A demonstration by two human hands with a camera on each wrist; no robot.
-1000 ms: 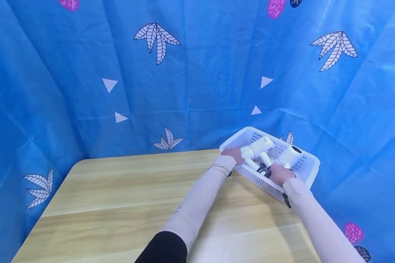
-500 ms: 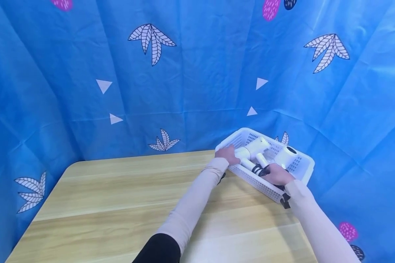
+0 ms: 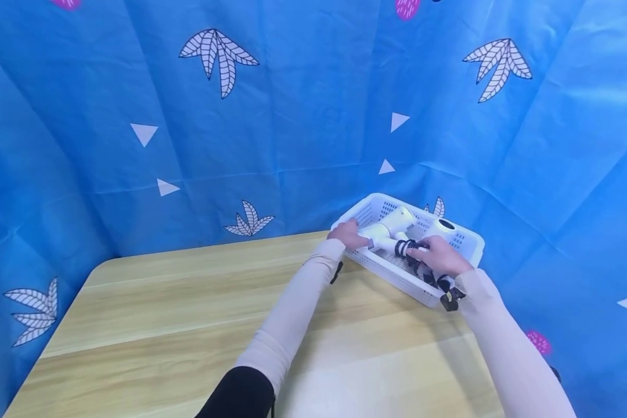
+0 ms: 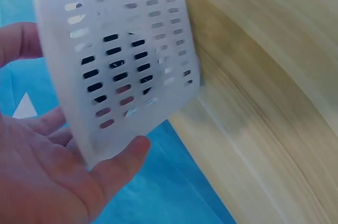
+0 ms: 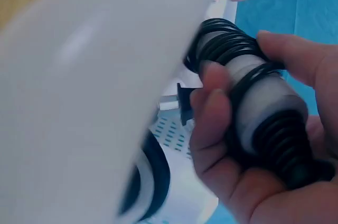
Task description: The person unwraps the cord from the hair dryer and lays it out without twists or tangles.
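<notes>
A white perforated plastic basket (image 3: 397, 281) stands at the table's back right and holds white hair dryers. My left hand (image 3: 347, 234) grips the basket's left end; in the left wrist view its thumb (image 4: 124, 163) lies along the outer wall while the other fingers are beyond the rim. Inside the basket, my right hand (image 3: 439, 255) grips a white hair dryer handle (image 5: 269, 97) with black cord (image 5: 227, 42) wound round it, fingers curled about it in the right wrist view. A second hair dryer (image 3: 444, 225) shows a dark round opening near the back wall.
The light wood table (image 3: 188, 313) extends left and forward of the basket. A blue patterned curtain (image 3: 303, 104) hangs close behind the basket and around the table's sides. A dark plug (image 5: 186, 102) shows beside the right hand, and a large blurred white surface (image 5: 90, 102) blocks much of that view.
The right hand has shifted its hold on the cord-wrapped handle, which now shows more openly above the basket's contents. The left hand stays at the basket's left end. The head view has shifted slightly.
</notes>
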